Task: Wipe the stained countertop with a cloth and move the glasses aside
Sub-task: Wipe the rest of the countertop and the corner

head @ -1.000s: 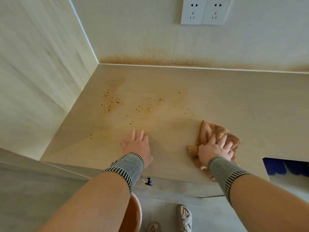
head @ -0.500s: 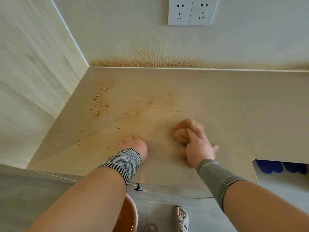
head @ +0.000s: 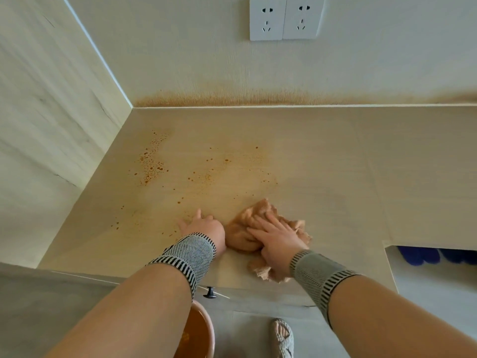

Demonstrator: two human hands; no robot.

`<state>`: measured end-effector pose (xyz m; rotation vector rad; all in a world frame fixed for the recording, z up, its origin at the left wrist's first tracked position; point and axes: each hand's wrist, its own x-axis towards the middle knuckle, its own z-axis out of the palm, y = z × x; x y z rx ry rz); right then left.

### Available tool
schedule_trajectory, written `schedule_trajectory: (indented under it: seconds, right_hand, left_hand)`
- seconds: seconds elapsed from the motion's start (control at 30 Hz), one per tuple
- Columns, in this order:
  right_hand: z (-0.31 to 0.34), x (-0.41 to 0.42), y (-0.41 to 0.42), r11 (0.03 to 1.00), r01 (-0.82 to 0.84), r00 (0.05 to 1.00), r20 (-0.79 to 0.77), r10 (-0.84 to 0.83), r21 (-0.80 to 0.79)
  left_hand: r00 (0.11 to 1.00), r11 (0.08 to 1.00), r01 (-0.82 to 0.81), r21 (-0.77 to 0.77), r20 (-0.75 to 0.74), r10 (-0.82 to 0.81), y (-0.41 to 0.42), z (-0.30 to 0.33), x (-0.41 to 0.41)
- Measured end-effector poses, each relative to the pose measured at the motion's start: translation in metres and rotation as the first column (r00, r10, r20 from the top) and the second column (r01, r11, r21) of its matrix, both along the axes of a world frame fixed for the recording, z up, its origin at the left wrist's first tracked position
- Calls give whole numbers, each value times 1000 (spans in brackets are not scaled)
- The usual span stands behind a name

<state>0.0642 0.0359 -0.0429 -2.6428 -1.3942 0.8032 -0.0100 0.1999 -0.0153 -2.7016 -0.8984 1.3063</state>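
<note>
A beige countertop (head: 335, 171) carries orange-brown stain spots (head: 152, 164), thickest at the left and thinner toward the middle. My right hand (head: 276, 236) presses flat on a crumpled tan cloth (head: 247, 228) near the front edge. My left hand (head: 204, 227) rests palm down on the counter just left of the cloth, fingers spread, holding nothing. Both wrists wear striped grey bands. No glasses are in view.
A side wall (head: 51, 125) closes the counter on the left, and the back wall has a brown stain band (head: 232, 99) and two sockets (head: 286, 18). Below the front edge are a black knob (head: 209, 292), an orange basin (head: 198, 332), a sandalled foot (head: 282, 334) and blue items (head: 423, 254).
My right hand has swept the cloth leftward from the right, bunched it up, then spread flat on it next to my left hand. My left hand stayed put.
</note>
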Motion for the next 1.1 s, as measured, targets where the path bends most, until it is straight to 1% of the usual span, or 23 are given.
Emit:
schedule_trajectory:
  seconds: [0.07, 0.13, 0.17, 0.2, 0.23, 0.27, 0.33, 0.37, 0.43, 0.47, 0.5, 0.53, 0.6, 0.67, 0.73, 0.8, 0.83, 0.87, 0.9, 0.93, 0.97, 1.0, 1.1]
  right_hand:
    - [1, 20, -23, 974, 225, 974, 31, -225, -1]
    - [5, 40, -40, 863, 505, 862, 81, -501, -34]
    - [7, 45, -40, 796, 601, 799, 84, -596, -65]
    - [9, 45, -35, 756, 647, 763, 76, -642, -100]
    - [9, 42, -27, 748, 652, 757, 55, -651, -124]
    - [9, 36, -18, 770, 626, 777, 21, -629, -124]
    - [6, 18, -1, 862, 503, 862, -37, -505, -64]
    - [4, 10, 3, 899, 438, 898, -30, -439, -31]
    - [4, 2, 2, 933, 357, 931, 74, -359, 39]
    - [8, 2, 0, 937, 346, 925, 148, -350, 57]
    - [12, 4, -1, 931, 359, 910, 196, -365, 63]
    - [17, 6, -2, 918, 392, 897, 194, -397, 68]
    - [28, 12, 2, 863, 493, 866, 39, -499, 104]
    - [43, 21, 10, 745, 646, 761, -225, -609, 168]
    - [58, 29, 16, 590, 783, 597, -508, -621, 199]
    - [70, 37, 18, 430, 894, 378, -730, -570, 127]
    - [75, 41, 18, 369, 926, 270, -813, -516, 73]
    - [77, 44, 16, 329, 943, 201, -862, -465, 42]
    - [77, 48, 14, 312, 949, 181, -883, -434, 41]
    - [76, 51, 11, 307, 950, 190, -886, -422, 57]
    - [75, 53, 9, 311, 948, 209, -881, -425, 75]
    - [74, 55, 7, 310, 946, 226, -871, -436, 90]
    - [77, 55, 4, 306, 944, 255, -855, -451, 120]
  left_hand:
    - [1000, 1000, 7, -9, 2, -7, 2, -3, 0]
    - [1000, 1000, 3, -9, 11, -3, 3, -3, -1]
    - [1000, 1000, 2, -7, 13, -2, 2, -2, -2]
    - [1000, 1000, -1, -9, 19, 1, 1, -1, -2]
    - [1000, 1000, -4, -11, 28, 4, 1, -1, -2]
    - [999, 1000, -6, -13, 33, 6, 1, -2, -1]
    - [999, 1000, -7, -17, 33, 8, 4, -4, -2]
    - [999, 1000, -10, -18, 33, 10, 5, -5, -2]
    - [999, 1000, -13, -16, 46, 14, 5, -4, -3]
    - [998, 1000, -15, -13, 57, 15, 3, -3, -3]
    - [998, 1000, -13, -14, 66, 14, 2, -1, -4]
    - [997, 1000, -10, -16, 72, 11, 0, 1, -3]
    - [998, 1000, -10, -15, 69, 11, -2, 4, -3]
    - [998, 1000, -27, 1, 53, 27, -4, 10, -1]
    - [997, 998, -62, 19, 40, 61, -7, 17, 4]
    - [993, 997, -69, 41, 98, 65, -12, 25, 11]
    - [978, 996, -80, 30, 194, 73, -15, 28, 15]
    - [935, 994, -111, -16, 338, 110, -18, 30, 19]
    - [859, 982, -149, -112, 478, 185, -19, 32, 24]
    - [772, 954, -172, -245, 568, 285, -22, 35, 27]
    - [709, 908, -178, -379, 591, 386, -24, 35, 30]
    - [679, 858, -168, -485, 574, 457, -27, 34, 33]
    - [653, 758, -130, -640, 520, 551, -35, 29, 35]
